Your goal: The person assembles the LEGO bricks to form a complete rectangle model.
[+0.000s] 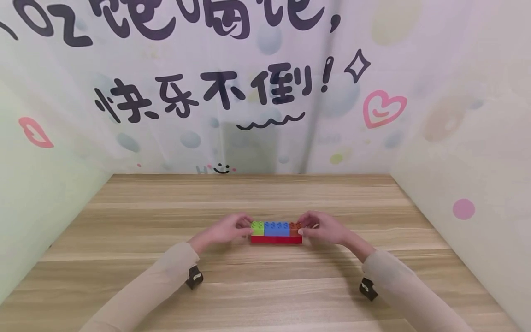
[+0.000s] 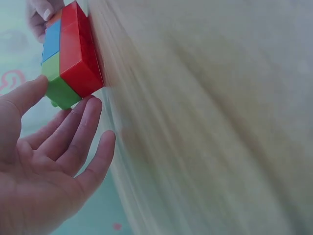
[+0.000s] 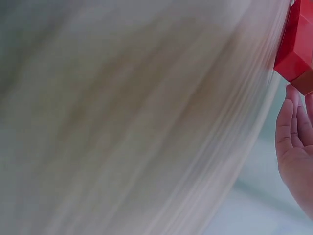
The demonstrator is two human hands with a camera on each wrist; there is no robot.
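Observation:
A long red building block (image 1: 276, 240) lies on the wooden table, carrying a row of three blocks. From left to right these are a lime green block (image 1: 257, 228), a longer blue block (image 1: 276, 229) and a brown block (image 1: 295, 228). At the green end my left hand (image 1: 229, 228) pinches the green block between thumb (image 2: 33, 94) and fingers, as the left wrist view shows. My right hand (image 1: 325, 228) pinches the brown block at the opposite end. Only part of the right hand (image 3: 297, 147) enters the right wrist view, below the red and brown blocks.
Wood-grain table (image 1: 274, 295) spreads around the blocks. Behind it hangs a white printed curtain (image 1: 269, 152) with black lettering, and pale panels (image 1: 469, 161) stand at both sides. Each sleeved wrist carries a small black device (image 1: 194, 277).

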